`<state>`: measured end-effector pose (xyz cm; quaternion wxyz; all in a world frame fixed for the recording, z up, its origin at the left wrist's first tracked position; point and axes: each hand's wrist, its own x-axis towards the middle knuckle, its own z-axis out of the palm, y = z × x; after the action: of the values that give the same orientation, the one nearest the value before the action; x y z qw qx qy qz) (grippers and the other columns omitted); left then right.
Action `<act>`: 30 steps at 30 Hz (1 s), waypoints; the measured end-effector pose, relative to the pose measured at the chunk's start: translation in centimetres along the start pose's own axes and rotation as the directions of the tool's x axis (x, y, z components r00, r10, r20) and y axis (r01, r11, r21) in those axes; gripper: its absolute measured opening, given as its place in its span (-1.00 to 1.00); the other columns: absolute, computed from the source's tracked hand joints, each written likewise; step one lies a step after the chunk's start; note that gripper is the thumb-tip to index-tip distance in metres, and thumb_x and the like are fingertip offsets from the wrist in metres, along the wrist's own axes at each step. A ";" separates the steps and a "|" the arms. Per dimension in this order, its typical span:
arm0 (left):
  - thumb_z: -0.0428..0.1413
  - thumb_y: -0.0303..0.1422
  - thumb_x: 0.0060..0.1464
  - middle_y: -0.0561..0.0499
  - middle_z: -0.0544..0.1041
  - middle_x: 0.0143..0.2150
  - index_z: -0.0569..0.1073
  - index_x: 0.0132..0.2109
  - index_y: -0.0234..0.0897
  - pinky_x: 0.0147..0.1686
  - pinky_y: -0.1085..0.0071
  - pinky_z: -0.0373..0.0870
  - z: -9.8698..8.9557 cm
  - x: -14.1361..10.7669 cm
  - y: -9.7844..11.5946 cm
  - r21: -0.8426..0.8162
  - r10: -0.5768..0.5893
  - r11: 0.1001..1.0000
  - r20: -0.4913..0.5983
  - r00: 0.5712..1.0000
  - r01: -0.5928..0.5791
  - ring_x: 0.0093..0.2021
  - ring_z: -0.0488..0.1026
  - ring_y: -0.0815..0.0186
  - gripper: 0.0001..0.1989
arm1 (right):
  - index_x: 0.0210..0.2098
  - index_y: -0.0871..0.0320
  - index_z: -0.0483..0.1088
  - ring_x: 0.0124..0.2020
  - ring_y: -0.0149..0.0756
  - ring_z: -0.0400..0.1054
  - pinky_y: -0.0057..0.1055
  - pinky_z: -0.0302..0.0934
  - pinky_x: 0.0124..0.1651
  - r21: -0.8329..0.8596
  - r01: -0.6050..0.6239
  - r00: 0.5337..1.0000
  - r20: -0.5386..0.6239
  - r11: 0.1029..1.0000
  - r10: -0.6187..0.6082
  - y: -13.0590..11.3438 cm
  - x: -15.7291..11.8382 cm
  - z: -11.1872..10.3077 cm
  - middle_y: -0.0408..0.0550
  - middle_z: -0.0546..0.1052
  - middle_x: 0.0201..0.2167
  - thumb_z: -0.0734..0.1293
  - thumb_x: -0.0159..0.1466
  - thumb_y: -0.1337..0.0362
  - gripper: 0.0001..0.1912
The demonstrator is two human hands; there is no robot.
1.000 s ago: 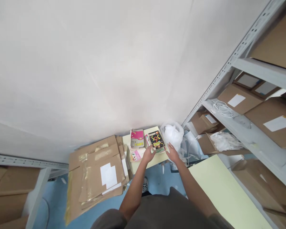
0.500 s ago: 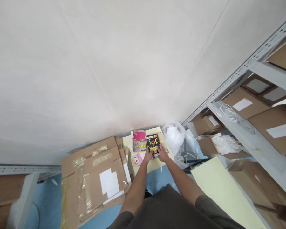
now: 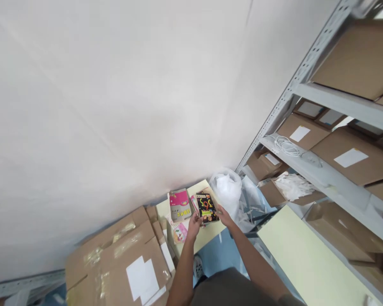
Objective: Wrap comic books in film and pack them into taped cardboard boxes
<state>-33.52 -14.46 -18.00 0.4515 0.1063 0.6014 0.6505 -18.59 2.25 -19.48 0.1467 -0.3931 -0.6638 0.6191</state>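
A stack of books topped by a black book (image 3: 207, 207) with colourful digits is gripped at its sides by both hands, above a pale yellow board (image 3: 210, 233). My left hand (image 3: 195, 225) closes on the lower left edge of the stack. On its right edge is my right hand (image 3: 222, 214), fingers bent round it. To the left lies a pink and grey book (image 3: 180, 205). A pink illustrated book (image 3: 180, 233) lies partly beneath that one. Fingertips under the stack are hidden.
Flattened cardboard (image 3: 115, 255) lies at the left. A white plastic bag (image 3: 227, 191) stands right of the board. Metal shelving (image 3: 325, 170) with boxes fills the right side, near another pale yellow panel (image 3: 312, 255). A pale wall rises behind.
The camera view has shifted and turned. The black book and those beneath it are now lifted or tilted between my hands, and more of its lower cover shows.
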 end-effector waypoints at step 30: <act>0.44 0.02 -0.18 -0.20 0.66 0.11 0.47 0.35 -0.19 0.00 0.23 0.48 49.0 -14.0 -6.8 0.453 -0.361 0.888 0.794 0.489 -0.081 0.03 0.62 0.06 -0.06 | 0.06 -0.03 0.41 -0.13 -0.07 0.55 -0.24 0.36 -0.15 0.616 0.352 0.707 -0.669 0.705 0.231 6.5 -39.1 -40.3 -0.10 0.62 -0.17 0.56 -0.03 0.15 -0.34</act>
<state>10.95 8.28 -5.91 0.7075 0.4624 0.4292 0.3185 36.40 2.75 -6.49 0.5492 -0.4864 -0.2796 0.6193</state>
